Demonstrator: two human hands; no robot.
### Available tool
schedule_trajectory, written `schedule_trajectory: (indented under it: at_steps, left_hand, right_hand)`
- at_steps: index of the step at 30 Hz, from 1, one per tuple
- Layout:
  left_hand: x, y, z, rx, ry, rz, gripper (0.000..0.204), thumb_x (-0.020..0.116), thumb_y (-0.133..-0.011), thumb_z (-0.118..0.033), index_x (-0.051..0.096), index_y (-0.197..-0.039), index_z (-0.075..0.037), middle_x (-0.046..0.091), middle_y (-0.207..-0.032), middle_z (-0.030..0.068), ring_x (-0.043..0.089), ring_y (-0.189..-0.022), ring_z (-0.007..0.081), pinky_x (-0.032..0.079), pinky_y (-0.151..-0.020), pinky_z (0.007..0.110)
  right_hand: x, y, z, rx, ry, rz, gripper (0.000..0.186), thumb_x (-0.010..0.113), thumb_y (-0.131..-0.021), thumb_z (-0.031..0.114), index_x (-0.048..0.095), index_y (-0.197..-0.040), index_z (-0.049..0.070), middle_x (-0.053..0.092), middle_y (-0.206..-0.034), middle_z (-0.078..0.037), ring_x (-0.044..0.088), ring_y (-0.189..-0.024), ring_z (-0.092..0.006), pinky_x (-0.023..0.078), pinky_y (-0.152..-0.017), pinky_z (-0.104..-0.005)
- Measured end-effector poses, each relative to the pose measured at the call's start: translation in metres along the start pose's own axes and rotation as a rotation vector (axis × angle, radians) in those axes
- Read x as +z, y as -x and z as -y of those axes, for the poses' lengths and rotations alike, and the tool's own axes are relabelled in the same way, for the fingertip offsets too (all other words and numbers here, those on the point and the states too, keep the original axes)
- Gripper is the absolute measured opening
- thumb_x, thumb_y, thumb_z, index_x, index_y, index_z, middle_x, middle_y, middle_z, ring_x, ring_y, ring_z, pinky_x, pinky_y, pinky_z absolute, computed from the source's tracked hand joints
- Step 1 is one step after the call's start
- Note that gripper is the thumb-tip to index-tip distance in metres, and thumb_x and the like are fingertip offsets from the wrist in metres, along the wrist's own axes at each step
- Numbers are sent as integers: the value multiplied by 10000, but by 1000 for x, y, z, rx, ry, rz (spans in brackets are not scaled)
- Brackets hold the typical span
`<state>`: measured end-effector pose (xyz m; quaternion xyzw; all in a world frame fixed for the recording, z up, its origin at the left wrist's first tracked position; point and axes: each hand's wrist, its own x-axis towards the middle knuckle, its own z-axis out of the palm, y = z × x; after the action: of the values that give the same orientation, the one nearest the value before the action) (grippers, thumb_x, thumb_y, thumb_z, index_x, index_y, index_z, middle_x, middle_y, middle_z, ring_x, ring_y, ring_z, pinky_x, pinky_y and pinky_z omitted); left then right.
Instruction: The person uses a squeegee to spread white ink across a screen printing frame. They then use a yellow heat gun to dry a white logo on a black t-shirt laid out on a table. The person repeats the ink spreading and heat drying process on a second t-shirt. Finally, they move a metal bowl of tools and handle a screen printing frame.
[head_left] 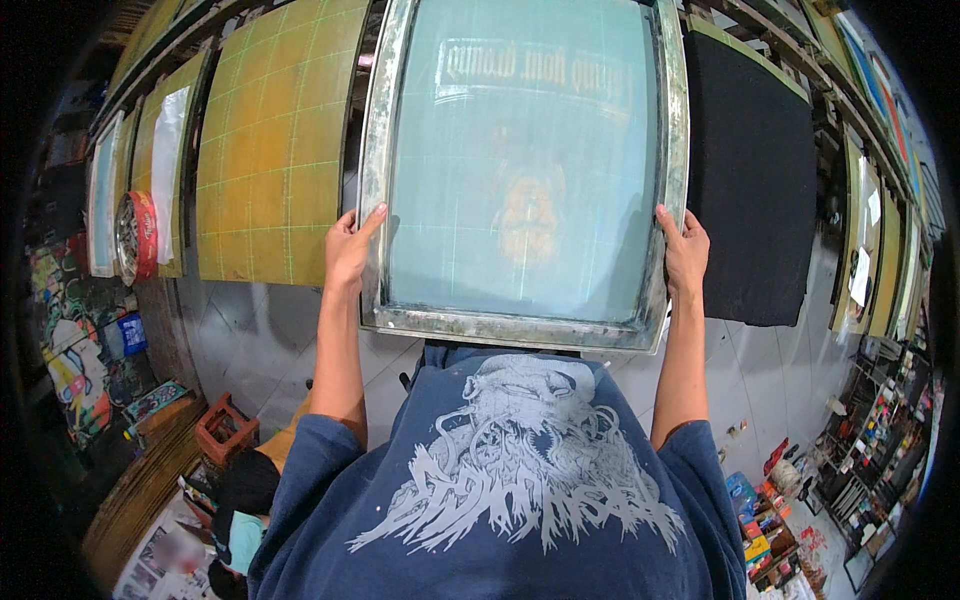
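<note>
A screen printing frame (373, 150) lies level in front of my body, its worn metal sides stretched with a pale blue-green mesh (450, 200). Faint lettering and a small figure show through the mesh. My left hand (350, 245) grips the frame's left side, thumb on top and fingers underneath. On the opposite side my right hand (685, 250) holds it the same way. What lies directly beneath the frame is mostly hidden.
Left of the frame is a yellow-green board (275, 150) with grid lines. A board covered in black cloth (750, 180) is on the right. A round red tin (142, 237) sits farther left. Shelves of bottles (870, 430) stand lower right, and a reddish stool (225, 428) lower left.
</note>
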<state>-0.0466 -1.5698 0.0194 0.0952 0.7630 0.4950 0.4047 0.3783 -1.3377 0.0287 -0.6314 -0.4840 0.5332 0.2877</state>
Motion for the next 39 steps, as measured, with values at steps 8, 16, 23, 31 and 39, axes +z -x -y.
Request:
schedule_trajectory:
  at_steps: [8, 16, 23, 31, 39]
  left_hand:
    - [-1, 1, -3, -13, -66, 21, 480, 828, -918, -340, 702, -1198, 29, 739, -1024, 72, 664, -902, 118, 510, -831, 276]
    - [3, 0, -4, 3, -67, -42, 498, 873, -867, -357, 725, -1136, 35, 733, -982, 60, 632, -862, 101, 491, -792, 268]
    - [6, 6, -15, -17, -90, -44, 540, 881, -849, -391, 725, -1140, 37, 733, -974, 70, 632, -862, 110, 491, -793, 274]
    - [8, 8, -17, -8, -94, -50, 522, 878, -854, -382, 728, -1136, 31, 729, -953, 59, 628, -845, 107, 489, -788, 271]
    - [10, 6, -8, 63, -43, -60, 419, 855, -890, -310, 735, -1107, 27, 737, -968, 51, 627, -834, 88, 494, -769, 256]
  right_hand:
    - [0, 0, -1, -32, 1, -7, 549, 805, -922, 301, 655, -1275, -91, 750, -1101, -159, 703, -957, -162, 532, -874, -298]
    - [-3, -6, -6, -55, 43, -22, 545, 810, -917, 318, 668, -1246, -92, 755, -1077, -146, 701, -924, -154, 535, -843, -287]
    - [0, -3, -2, -34, 79, -45, 559, 816, -910, 336, 673, -1236, -96, 760, -1054, -135, 699, -910, -147, 535, -828, -289]
    - [0, -4, -2, -44, 47, -40, 534, 817, -911, 303, 673, -1234, -97, 760, -1062, -137, 700, -908, -141, 536, -825, -282]
    - [3, -3, -4, -79, -28, -25, 496, 807, -924, 256, 666, -1239, -101, 755, -1084, -140, 701, -920, -139, 538, -827, -277]
